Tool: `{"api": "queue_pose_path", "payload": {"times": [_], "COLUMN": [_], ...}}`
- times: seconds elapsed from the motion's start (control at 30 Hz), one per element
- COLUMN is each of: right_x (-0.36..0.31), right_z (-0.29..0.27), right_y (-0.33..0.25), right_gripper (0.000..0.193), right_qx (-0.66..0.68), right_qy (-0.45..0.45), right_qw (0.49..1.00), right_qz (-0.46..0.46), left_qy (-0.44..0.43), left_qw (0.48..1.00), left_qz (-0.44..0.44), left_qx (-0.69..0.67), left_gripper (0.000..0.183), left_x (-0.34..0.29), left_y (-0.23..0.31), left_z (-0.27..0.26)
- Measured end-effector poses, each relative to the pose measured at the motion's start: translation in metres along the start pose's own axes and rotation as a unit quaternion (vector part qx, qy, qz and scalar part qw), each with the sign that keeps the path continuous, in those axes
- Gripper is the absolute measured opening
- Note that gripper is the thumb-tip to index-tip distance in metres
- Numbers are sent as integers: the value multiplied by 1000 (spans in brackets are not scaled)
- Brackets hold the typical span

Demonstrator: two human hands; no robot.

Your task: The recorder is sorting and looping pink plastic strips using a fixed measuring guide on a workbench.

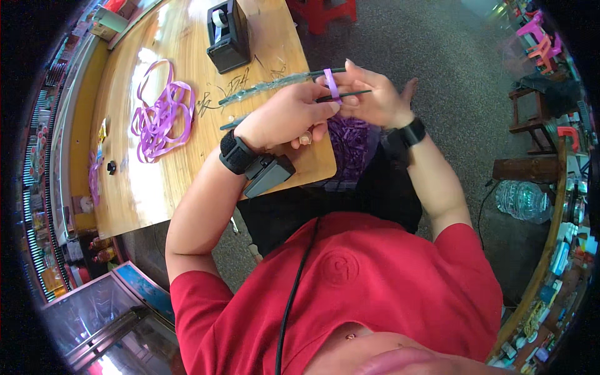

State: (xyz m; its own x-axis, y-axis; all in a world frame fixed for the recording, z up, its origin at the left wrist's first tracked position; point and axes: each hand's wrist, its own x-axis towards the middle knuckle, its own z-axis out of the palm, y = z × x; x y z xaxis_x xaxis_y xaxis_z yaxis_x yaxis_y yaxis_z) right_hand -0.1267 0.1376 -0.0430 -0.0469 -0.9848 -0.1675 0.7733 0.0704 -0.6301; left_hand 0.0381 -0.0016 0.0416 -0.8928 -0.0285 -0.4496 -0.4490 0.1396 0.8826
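Observation:
My left hand (290, 115) is at the table's right corner, its thumb and fingers closed on a short purple ribbon strip (332, 86). A thin dark green stick (356, 94) runs beneath the left hand and sticks out across my right hand (378, 100). The right hand is palm up, fingers stretched and thumb apart, close to the strip. Above the left hand lies a second dark stick in a clear wrapper (275, 83), one end near the right fingertips. Below the hands sits a pile of cut purple strips (350, 147). The left fingers partly hide the grip.
A loose coil of purple ribbon (164, 122) lies on the wooden table (206, 169). A black tape dispenser (229, 47) stands farther back, and a small black piece (111, 167) lies left. On the right floor are a large clear plastic bottle (522, 200) and a wooden stool (530, 112).

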Motion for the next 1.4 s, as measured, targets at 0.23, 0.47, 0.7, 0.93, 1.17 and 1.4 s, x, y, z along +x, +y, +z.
{"api": "queue_pose_path", "payload": {"times": [0.23,0.47,0.7,0.93,1.17,1.4], "right_x": [-33,20,63,57,41,31], "right_z": [24,54,83,64,23,5], "right_y": [-32,-80,-97,-106,-96,-85], "right_gripper": [25,33,12,11,9,8], "right_qx": [-650,-790,-803,-746,-702,-687], "right_qy": [189,-68,-183,-218,-191,-171], "right_qw": [709,603,566,629,681,681], "right_qz": [-199,-89,19,-9,-89,-189], "left_qy": [13,16,11,-9,-10,-6], "left_qw": [1000,1000,1000,1000,1000,1000], "left_qz": [-13,0,-2,-10,-13,-30], "left_qx": [12,6,6,-8,4,1], "left_gripper": [34,37,37,33,33,35], "left_x": [-3,-2,-2,0,1,0], "left_y": [4,0,2,-4,1,3], "left_z": [1,-1,-1,-8,-7,-6]}}
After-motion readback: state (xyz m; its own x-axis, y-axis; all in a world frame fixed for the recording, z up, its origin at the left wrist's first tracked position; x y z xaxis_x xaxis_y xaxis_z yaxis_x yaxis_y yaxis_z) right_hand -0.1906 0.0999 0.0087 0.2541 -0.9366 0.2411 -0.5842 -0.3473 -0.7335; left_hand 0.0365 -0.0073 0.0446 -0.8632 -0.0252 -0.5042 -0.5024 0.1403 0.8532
